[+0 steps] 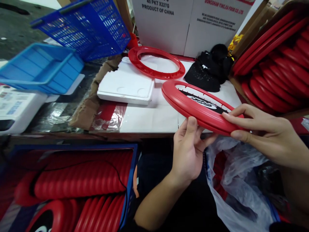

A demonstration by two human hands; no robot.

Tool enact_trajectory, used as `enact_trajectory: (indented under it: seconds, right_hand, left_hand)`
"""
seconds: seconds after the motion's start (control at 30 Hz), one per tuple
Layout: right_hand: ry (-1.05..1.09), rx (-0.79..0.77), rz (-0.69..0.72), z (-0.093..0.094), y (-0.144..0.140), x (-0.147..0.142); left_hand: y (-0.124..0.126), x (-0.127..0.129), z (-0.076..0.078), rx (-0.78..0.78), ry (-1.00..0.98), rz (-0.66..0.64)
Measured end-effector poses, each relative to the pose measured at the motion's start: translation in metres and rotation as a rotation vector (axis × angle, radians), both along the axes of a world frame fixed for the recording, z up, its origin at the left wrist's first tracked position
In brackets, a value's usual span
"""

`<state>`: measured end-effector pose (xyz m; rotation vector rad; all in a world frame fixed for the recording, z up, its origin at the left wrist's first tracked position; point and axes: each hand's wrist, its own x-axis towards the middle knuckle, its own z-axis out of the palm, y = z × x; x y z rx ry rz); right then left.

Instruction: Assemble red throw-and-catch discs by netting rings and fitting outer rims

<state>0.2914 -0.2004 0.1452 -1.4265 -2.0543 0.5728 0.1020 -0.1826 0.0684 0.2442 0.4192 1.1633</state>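
Red plastic dominates this scene: a red ring frame (193, 104), with a black-and-white printed disc showing through its opening, is held tilted in the right centre of the frame, above the near edge of a cluttered white table (149, 119). The left hand (188, 151) grips the ring's near rim from below, thumb pressed on the edge. The right hand (263, 132) pinches the rim's right end between thumb and fingers.

Readable writing sits at the top centre on two white cartons (190, 22): the left one reads "40 PKT X227G" and "PRODUCT OF CHINA"; the right one shows red lettering, "DONGSHAN YINGJIA FOOD CO.", with smaller lines too blurred to read.

On the table behind the held ring lies a second, open red ring (155, 61), resting partly on a white foam tray (125, 85). A black cloth bundle (210, 69) lies just right of it. At the upper right, a cardboard box (243, 42) holds many red rings (277, 67) packed on edge. At the upper left are a dark blue mesh basket (89, 27) and a light blue basket (38, 67), the latter above a white printed box (16, 109) whose text is unreadable. Lower left, a blue-edged box (130, 174) holds more stacked red rings (79, 180). A clear plastic bag (236, 180) sits below the right hand.
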Motion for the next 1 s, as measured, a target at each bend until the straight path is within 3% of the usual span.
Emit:
enact_trajectory:
  seconds: [0.53,0.67,0.87,1.0]
  right_hand:
    - [-0.028,-0.003,0.081,-0.01,0.011,-0.002]
    - [-0.15,0.082,0.082,-0.01,0.003,-0.003]
    - [-0.147,0.031,0.071,-0.016,-0.017,0.01]
    - [-0.247,0.098,0.07,-0.014,-0.024,0.013]
  left_hand:
    - [0.004,-0.006,-0.013,-0.02,0.02,-0.027]
    - [0.002,-0.007,-0.013,-0.042,0.027,-0.05]
    - [-0.002,-0.002,-0.014,-0.047,-0.006,-0.102]
    - [-0.004,0.0,-0.014,-0.035,-0.066,-0.132]
